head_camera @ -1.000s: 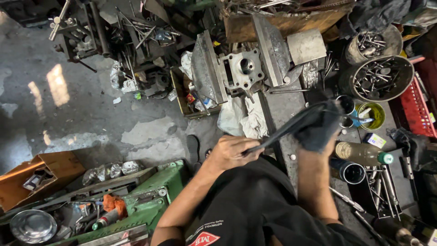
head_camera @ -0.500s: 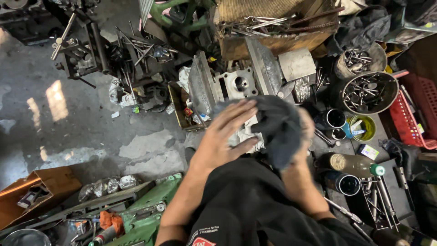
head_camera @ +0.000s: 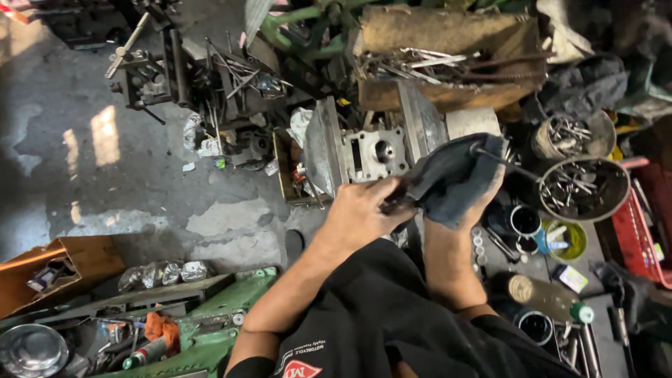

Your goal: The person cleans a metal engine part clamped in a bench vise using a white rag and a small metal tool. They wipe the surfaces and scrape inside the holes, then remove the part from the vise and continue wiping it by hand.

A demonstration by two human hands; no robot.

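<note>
My left hand (head_camera: pixel 358 213) grips the handle end of a thin dark metal rod (head_camera: pixel 498 161). My right hand (head_camera: pixel 467 210) is wrapped in a dark grey cloth (head_camera: pixel 451 178) and closed around the rod's middle. The rod's tip pokes out of the cloth to the right. Both hands are held above my lap in black clothing. Just beyond them a grey metal engine cylinder block (head_camera: pixel 374 150) sits on the floor between two metal plates.
Round bowls of bolts and screws (head_camera: pixel 582 187) stand at the right, beside a red crate (head_camera: pixel 647 224). A green-capped bottle (head_camera: pixel 549 297) and small tins lie near my right knee. Green machinery (head_camera: pixel 210 329), a cardboard box (head_camera: pixel 59 269) and scrap metal crowd the floor.
My hands moved from low over my lap to up in front of the cylinder block. The cloth slid from the rod's far end onto its middle. The camera tilted upward.
</note>
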